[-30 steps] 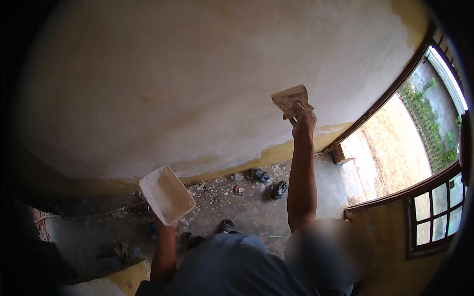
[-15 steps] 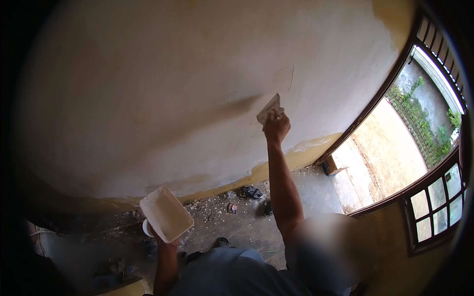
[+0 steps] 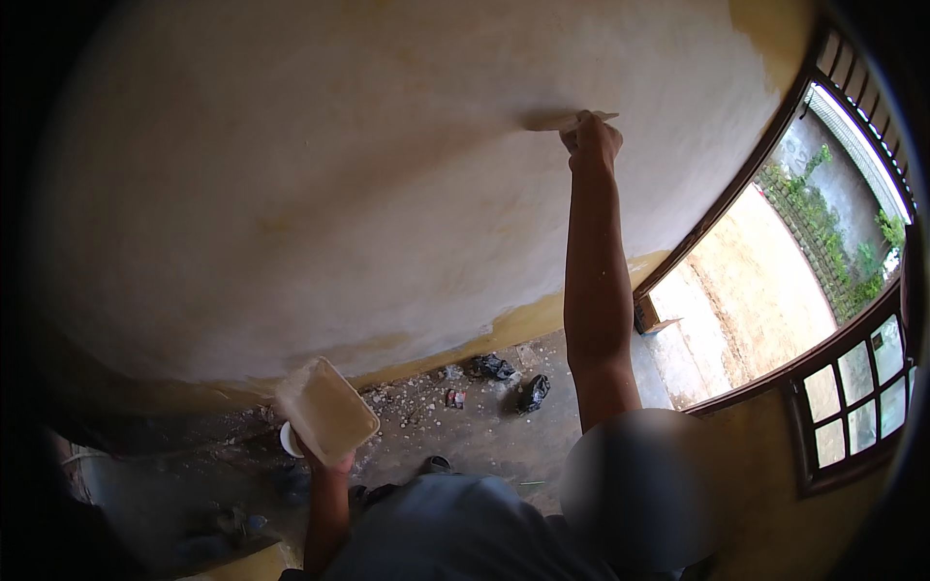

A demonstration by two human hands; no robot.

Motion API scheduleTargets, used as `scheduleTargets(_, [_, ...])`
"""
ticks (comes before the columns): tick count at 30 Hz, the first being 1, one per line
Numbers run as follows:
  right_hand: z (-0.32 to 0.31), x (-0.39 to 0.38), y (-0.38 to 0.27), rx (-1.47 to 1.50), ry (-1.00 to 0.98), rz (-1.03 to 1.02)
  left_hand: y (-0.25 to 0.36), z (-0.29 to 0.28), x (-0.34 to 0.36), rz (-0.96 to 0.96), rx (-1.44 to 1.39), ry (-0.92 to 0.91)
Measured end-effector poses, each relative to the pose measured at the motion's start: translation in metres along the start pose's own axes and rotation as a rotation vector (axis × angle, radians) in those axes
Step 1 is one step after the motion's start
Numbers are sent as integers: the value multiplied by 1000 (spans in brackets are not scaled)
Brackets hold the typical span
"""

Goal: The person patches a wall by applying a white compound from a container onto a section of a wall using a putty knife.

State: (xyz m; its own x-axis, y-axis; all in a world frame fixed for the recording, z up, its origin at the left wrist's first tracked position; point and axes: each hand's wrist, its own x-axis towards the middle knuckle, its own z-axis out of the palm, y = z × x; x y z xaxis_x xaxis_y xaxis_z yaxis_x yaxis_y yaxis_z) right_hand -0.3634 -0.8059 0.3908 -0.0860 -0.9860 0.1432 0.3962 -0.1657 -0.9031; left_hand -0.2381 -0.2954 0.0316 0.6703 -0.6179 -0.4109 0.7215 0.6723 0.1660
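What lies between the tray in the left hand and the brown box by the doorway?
Head view, across the image from tray to box: scattered pale debris, a small reddish packet, two crumpled black plastic bundles, then the right forearm.

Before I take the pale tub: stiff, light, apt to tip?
The tub looks fairly stiff: its rim shows straight edges. Probably light enough, since the left hand alone holds it. It may tip if nudged, being held near its lower end.

Littered grey floor (image 3: 509,441) — apparently concrete — paned window (image 3: 858,405).
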Motion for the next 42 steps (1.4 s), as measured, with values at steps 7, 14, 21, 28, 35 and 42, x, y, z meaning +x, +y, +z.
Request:
scheduleTargets(7, [8, -17, -12, -807, 269, -1036, -15, 28, -4, 22, 137, -292])
scheduleTargets(14, [-41, -63, 101, -650, -204, -1045, -14, 12, 11, 146, 304, -351])
scheduleTargets(21, [-63, 41, 26, -587, 296, -307, -29, 44, 2, -83, -60, -118])
scheduleTargets(28, [23, -3, -39, -801, 77, -389, -13, 31, -2, -24, 74, -186])
scheduleTargets(35, [33, -44, -65, -760, 93, -1202, -12, 24, 2, -4, 130, -241])
scheduleTargets(42, [1, -31, 45, -1167, -200, -1526, -16, 24, 2, -8, 127, -199])
